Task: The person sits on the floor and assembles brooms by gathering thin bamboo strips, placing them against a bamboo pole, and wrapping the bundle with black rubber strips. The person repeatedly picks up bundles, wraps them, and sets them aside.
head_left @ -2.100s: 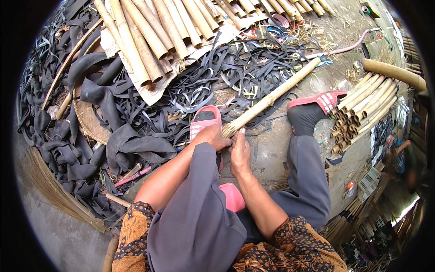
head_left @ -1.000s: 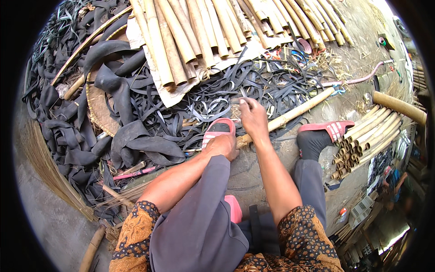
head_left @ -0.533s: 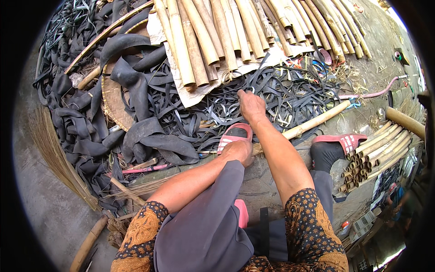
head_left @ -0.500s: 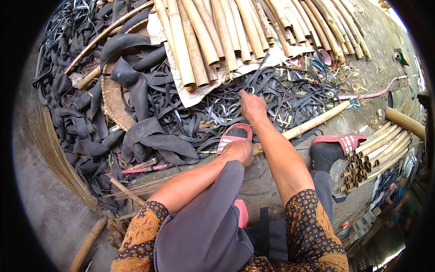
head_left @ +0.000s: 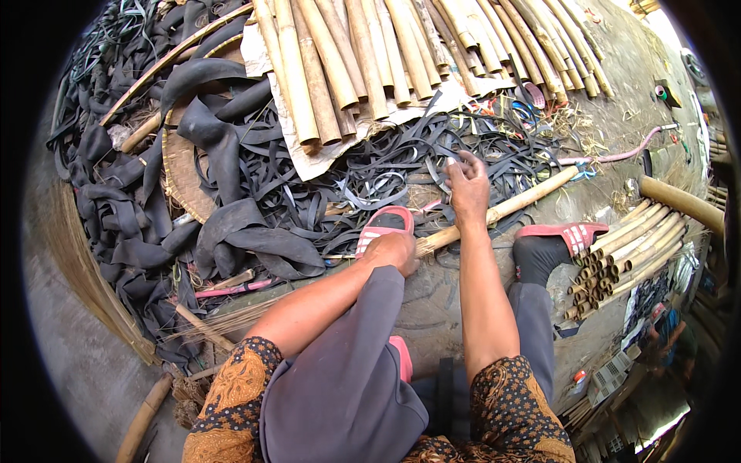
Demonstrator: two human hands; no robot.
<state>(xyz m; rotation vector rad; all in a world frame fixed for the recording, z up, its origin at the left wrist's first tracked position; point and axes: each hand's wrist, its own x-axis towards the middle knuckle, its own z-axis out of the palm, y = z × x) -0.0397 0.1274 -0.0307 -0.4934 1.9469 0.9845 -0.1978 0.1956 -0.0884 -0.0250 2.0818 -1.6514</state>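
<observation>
My right hand (head_left: pixel 468 187) hovers over the right part of a tangled heap of black rubber strips (head_left: pixel 363 166). Its fingers are loosely bent and apart, and I make out nothing held in them. Low beside my left foot, in a pink sandal with white stripes (head_left: pixel 398 212), is my left hand (head_left: pixel 392 251). Its fingers curl under out of sight, so whatever they close on is hidden. A bundle of thin sticks (head_left: pixel 429 244) emerges right beside that hand, lined up with a bamboo pole (head_left: pixel 525 199) that slants up to the right.
Cut bamboo lengths (head_left: pixel 332 58) lie side by side on a pale sheet (head_left: pixel 307 163) at the far side. Wide black rubber pieces (head_left: pixel 239 235) and a woven tray (head_left: pixel 184 158) fill the left. Thinner bamboo tubes (head_left: pixel 617 258) are stacked by my right foot.
My right hand has drawn back and to the right from the middle of the strips, and its fingers have loosened. My left hand stays by the sandal. The view has shifted slightly.
</observation>
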